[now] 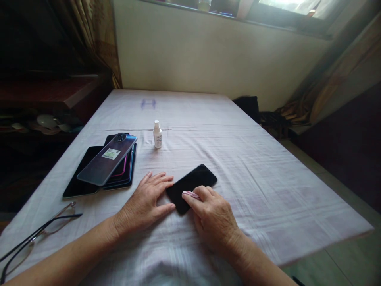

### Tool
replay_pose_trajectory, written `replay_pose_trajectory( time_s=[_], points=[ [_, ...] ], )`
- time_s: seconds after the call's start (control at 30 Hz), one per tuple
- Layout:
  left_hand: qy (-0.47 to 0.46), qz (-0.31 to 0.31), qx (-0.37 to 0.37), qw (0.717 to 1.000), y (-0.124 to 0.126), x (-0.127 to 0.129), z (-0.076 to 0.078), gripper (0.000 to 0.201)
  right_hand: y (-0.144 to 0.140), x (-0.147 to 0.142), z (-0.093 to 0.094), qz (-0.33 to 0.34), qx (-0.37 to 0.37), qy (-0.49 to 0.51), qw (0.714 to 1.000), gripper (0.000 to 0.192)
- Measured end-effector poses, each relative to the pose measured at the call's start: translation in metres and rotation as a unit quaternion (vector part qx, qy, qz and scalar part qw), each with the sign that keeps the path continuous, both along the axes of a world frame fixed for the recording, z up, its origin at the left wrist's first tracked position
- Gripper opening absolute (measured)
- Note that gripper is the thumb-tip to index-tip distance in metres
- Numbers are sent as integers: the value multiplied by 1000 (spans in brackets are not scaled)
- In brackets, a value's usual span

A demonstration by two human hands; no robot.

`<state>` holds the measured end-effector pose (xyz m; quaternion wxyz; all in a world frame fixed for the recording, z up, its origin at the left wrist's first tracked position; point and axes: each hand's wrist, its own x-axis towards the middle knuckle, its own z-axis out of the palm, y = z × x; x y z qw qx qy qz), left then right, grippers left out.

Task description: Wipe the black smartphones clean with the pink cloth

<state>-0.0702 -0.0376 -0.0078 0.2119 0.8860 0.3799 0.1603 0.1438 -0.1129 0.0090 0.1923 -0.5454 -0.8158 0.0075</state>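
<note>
A black phone lies face up, glossy and dark, at an angle on the cloth-covered desk, near the front edge. The left hand rests flat beside it, fingers spread, touching its edge. The right hand presses a small pink cloth onto the screen, fingers together.
</note>
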Motion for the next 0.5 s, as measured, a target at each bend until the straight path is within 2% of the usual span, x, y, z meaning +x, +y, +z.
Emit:
replay_pose_trajectory(
  time_s=[0.13,0.27,0.4,0.5],
  points=[
    [-14,-8,-4,1000,5,-3,-4,45,0,-7,-1,24,19,-18,999,24],
    [-32,-12,1,999,9,-5,-6,41,2,-9,1,37,0,-16,999,23],
    [-46,13,0,999,12,-7,-4,22,8,-5,3,-3,-4,-15,1000,25],
    [-51,28,3,998,13,-9,-4,11,9,-7,2,17,-11,-24,1000,27]
  ],
)
